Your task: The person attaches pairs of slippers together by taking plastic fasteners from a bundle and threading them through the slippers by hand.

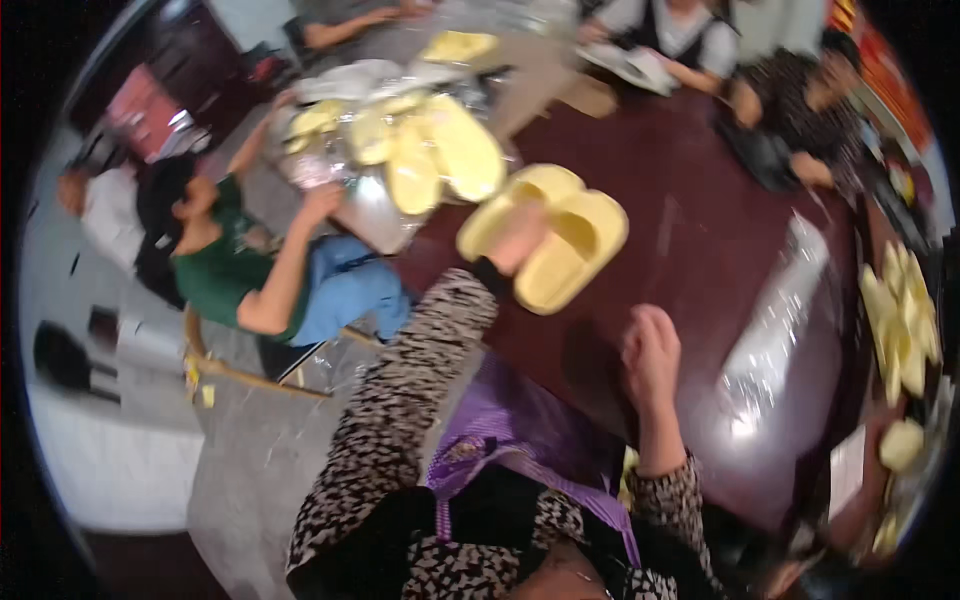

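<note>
A pair of yellow slippers (pixel 575 250) lies side by side on the dark red table (pixel 690 190) in front of me. My left hand (pixel 518 238) is stretched out over the left slipper and touches the pair near its middle; its fingers are blurred, so their grip cannot be made out. Closer to my body, above the near part of the table, my right hand (pixel 652 358) is curled into a loose fist. Nothing shows in it, and it stays apart from the slippers.
More yellow slippers (pixel 462 150) lie with clear plastic bags at the far left, where a person in a green shirt (pixel 235 255) sits handling them. A clear plastic bag roll (pixel 775 330) lies on the right. Other people sit across the table. Yellow slipper pieces (pixel 903 320) are stacked at the right edge.
</note>
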### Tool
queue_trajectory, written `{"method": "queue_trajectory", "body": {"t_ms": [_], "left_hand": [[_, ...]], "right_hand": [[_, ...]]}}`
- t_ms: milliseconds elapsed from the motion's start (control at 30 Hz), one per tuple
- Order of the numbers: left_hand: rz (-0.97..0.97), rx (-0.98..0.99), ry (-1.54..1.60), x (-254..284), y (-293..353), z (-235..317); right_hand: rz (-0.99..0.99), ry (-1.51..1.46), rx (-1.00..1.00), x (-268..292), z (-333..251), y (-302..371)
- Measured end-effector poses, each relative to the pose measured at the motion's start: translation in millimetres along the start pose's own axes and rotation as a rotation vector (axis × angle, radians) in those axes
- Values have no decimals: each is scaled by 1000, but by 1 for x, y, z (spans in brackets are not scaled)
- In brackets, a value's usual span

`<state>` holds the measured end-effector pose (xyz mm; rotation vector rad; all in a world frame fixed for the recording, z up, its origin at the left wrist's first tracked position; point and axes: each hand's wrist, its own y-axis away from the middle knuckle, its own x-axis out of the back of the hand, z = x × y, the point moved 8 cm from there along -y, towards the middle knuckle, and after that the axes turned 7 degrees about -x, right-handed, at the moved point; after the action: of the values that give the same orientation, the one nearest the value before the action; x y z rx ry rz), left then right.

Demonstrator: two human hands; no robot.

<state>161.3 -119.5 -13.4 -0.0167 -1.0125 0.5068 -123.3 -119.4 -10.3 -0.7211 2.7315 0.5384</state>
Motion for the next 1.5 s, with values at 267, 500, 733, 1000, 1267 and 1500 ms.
{"method": "queue_trajectory", "body": {"t_ms": [267, 500, 733, 1000, 1267, 1500], "left_hand": [[137, -105, 100, -21, 49, 90], [174, -98, 239, -35, 98, 128], [-53, -8, 873, -26, 131, 166], [-466, 272, 1446, -18, 165, 169], [-260, -118, 947, -4, 173, 180], [-72, -725, 256, 34, 210, 212]], "right_hand": [[-10, -50, 29, -2, -8, 14], [-56, -24, 55, 16, 2, -10], [-60, -106, 175, 10, -33, 19], [-58, -154, 178, -48, -58, 27], [10, 67, 306, -2, -62, 34], [71, 623, 354, 28, -46, 61]]}}
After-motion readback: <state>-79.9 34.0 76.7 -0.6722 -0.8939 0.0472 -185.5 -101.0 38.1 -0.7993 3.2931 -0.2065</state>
